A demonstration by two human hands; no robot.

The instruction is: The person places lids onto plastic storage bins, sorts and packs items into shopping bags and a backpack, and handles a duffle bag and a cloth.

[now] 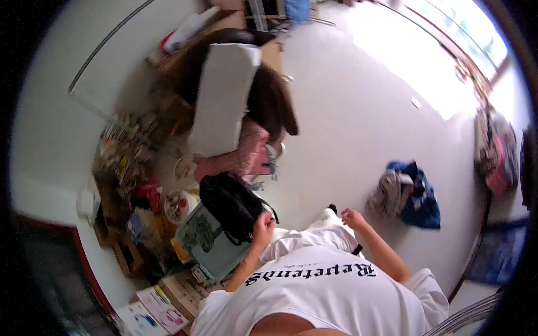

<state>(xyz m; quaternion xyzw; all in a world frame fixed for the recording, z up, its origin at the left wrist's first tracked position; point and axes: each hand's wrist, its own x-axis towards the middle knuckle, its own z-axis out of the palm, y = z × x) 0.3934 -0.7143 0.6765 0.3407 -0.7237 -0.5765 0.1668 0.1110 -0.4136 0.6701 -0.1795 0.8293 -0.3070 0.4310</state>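
My left hand (pixel 263 226) is closed, its fingers curled, right beside the looped strap of a black bag (pixel 230 204). I cannot tell whether the strap is in the fingers or only behind them. The bag lies on a blue-grey plastic bin (pixel 216 260), next to a crumpled grey-green cloth (pixel 199 232). To the right, my right hand (pixel 353 218) hangs with fingers curled inward and nothing visible in them. It is apart from a blue bag (pixel 424 197) and a greyish cloth (pixel 390 193) on the floor.
A white foam-like block (pixel 225 98) leans on a dark brown chair-like piece (pixel 272 98), with pink fabric (pixel 241 154) below it. Boxes and clutter (pixel 129 140) line the left wall. More bags (pixel 499 151) stand at the right wall. Pale floor (pixel 330 112) stretches ahead.
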